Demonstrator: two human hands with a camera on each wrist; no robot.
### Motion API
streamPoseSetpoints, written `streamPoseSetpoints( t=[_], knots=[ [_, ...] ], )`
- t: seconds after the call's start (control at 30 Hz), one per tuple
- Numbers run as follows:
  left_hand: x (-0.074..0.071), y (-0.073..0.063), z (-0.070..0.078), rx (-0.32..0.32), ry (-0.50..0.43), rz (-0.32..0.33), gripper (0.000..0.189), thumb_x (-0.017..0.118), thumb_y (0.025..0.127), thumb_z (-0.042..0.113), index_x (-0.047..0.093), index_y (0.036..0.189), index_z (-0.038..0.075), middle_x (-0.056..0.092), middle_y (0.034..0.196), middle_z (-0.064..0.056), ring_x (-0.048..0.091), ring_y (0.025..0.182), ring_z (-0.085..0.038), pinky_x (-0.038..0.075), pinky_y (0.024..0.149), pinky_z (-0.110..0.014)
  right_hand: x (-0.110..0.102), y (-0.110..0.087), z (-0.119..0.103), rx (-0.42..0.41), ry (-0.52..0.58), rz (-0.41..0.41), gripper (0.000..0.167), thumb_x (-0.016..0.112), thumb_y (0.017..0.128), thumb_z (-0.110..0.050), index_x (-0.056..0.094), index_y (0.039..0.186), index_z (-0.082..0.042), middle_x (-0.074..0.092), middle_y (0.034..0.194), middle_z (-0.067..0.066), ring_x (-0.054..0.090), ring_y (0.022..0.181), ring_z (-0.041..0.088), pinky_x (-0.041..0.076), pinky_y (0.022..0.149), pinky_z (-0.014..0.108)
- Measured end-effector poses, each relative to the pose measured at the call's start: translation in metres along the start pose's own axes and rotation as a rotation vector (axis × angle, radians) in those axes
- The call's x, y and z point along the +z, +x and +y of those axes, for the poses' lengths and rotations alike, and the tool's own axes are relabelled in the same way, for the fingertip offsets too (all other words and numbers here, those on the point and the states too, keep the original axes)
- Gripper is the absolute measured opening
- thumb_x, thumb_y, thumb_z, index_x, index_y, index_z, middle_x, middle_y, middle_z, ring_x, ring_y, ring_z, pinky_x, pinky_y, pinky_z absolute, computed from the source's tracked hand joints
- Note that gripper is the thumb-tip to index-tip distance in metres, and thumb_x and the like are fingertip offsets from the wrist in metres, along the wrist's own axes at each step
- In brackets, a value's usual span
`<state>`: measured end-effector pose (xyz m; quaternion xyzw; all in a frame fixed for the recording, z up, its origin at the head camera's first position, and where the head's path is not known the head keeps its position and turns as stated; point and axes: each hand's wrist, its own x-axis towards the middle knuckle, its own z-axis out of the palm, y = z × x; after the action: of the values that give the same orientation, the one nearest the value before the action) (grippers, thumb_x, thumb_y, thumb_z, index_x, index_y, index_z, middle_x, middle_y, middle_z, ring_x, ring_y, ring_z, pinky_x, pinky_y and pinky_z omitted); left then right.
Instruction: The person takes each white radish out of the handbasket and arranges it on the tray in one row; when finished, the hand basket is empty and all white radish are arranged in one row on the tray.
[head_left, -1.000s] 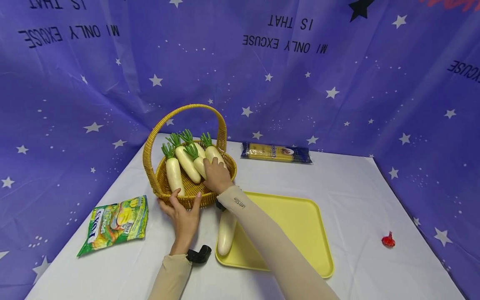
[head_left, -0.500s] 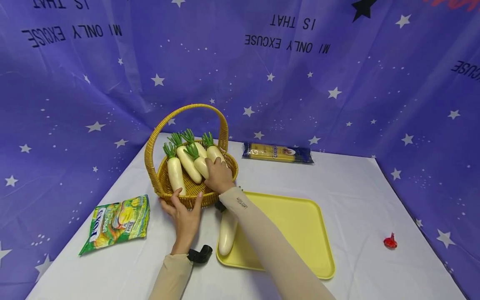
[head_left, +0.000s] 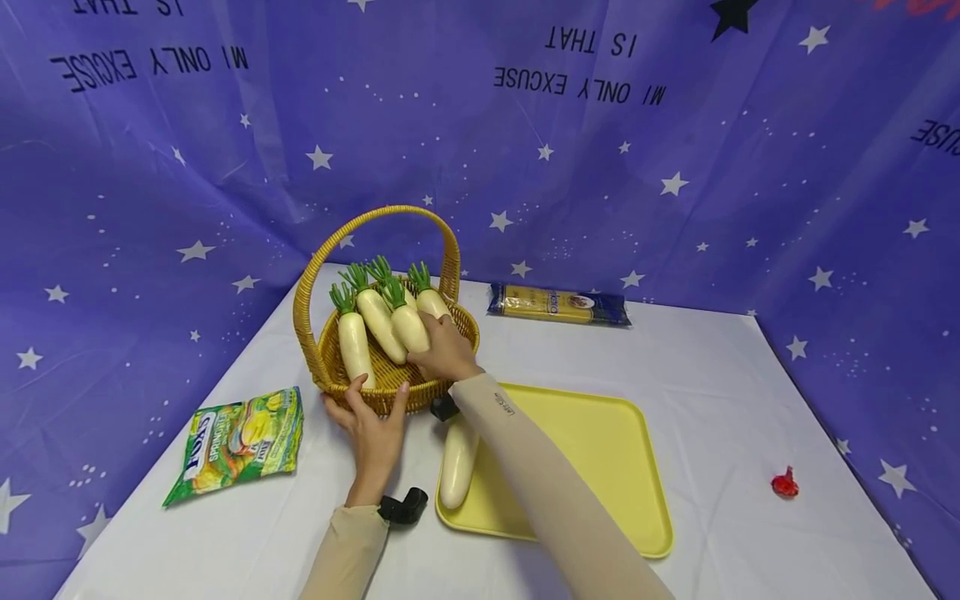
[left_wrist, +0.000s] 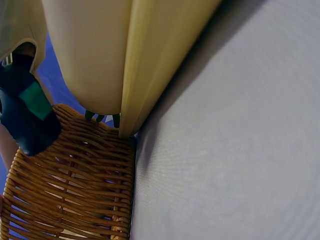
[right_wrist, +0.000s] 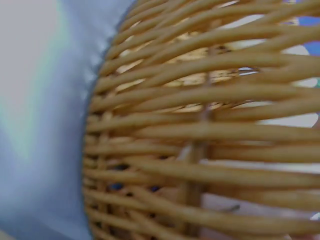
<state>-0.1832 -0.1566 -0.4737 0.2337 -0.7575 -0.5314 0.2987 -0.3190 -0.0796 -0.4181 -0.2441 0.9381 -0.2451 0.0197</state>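
standing just beyond the yellow tray point(head_left: 600, 458), the wicker basket point(head_left: 384, 400) is touched at its near wall by the left hand point(head_left: 375, 437), fingers spread, unclenched. inside it, a leafy white radish point(head_left: 409, 325) is grasped by the fingers and thumb of the right hand point(head_left: 446, 348); it has just been turned more upright, so its lie seems not yet settled. by the left wrist view, green leaf tips point(left_wrist: 116, 120) are shown past the tray's radish point(head_left: 458, 467), unseen from the head.

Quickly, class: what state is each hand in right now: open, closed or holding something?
Left hand: holding the wicker basket at its near rim.
Right hand: holding a white radish.
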Motion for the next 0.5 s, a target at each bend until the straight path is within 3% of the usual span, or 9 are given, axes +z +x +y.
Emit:
streamPoseSetpoints(
  t=[0.3, 0.5],
  knots=[
    [-0.001, 0.000, 0.000, -0.009, -0.009, -0.014, 0.067, 0.067, 0.076, 0.050, 0.033, 0.126, 0.021, -0.019, 0.145, -0.024, -0.011, 0.137, -0.036, 0.013, 0.106, -0.058, -0.009, -0.004, 0.009, 0.009, 0.521, -0.012, 0.072, 0.066, 0.080, -0.029, 0.029, 0.141, -0.022, 0.051, 0.119, 0.011, 0.055, 0.100, 0.022, 0.048, 0.075, 0.031],
    [-0.001, 0.001, 0.000, 0.005, -0.005, -0.003, 0.067, 0.067, 0.076, 0.048, 0.034, 0.126, 0.021, -0.018, 0.146, -0.024, -0.010, 0.138, -0.036, 0.013, 0.106, -0.058, -0.021, -0.008, 0.010, 0.067, 0.787, -0.005, 0.072, 0.065, 0.082, -0.027, 0.026, 0.142, -0.026, 0.050, 0.121, 0.012, 0.054, 0.097, 0.022, 0.051, 0.075, 0.045]
  ],
)
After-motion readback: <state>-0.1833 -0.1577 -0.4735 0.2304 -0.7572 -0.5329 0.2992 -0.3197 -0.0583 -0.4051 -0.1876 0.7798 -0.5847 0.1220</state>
